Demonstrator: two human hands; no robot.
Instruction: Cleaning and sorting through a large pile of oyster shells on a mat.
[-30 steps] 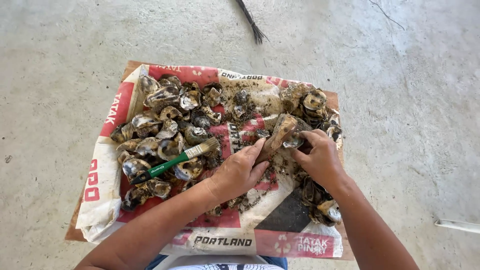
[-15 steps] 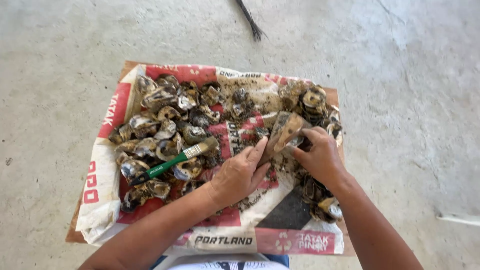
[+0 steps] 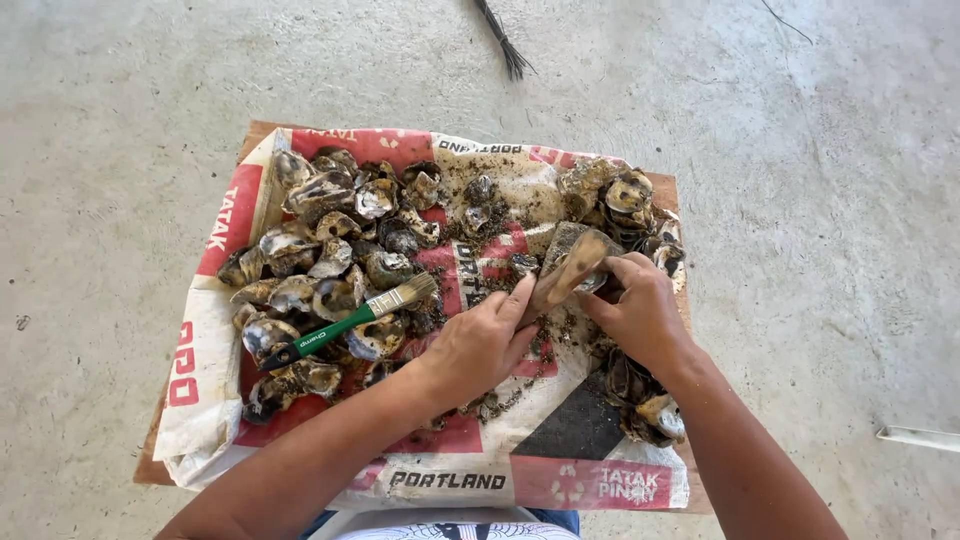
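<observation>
My left hand [image 3: 482, 342] and my right hand [image 3: 634, 306] both grip one large muddy oyster shell [image 3: 572, 265], held tilted above a red and white woven sack [image 3: 215, 400]. The left fingers press its lower left edge, the right fingers wrap its right end. A pile of dirty oyster shells [image 3: 330, 250] covers the sack's left half. A paintbrush with a green handle [image 3: 345, 322] lies on that pile, just left of my left hand, bristles pointing up and right.
The sack lies on a wooden board [image 3: 148, 465] on a concrete floor [image 3: 100, 150]. More shells [image 3: 625, 195] are heaped at the sack's right side and below my right wrist [image 3: 645, 400]. A dark broom tip [image 3: 505, 45] lies on the floor beyond.
Both hands keep hold of the large shell; it has shifted slightly and my left fingers have slid along its lower edge. The brush has not moved.
</observation>
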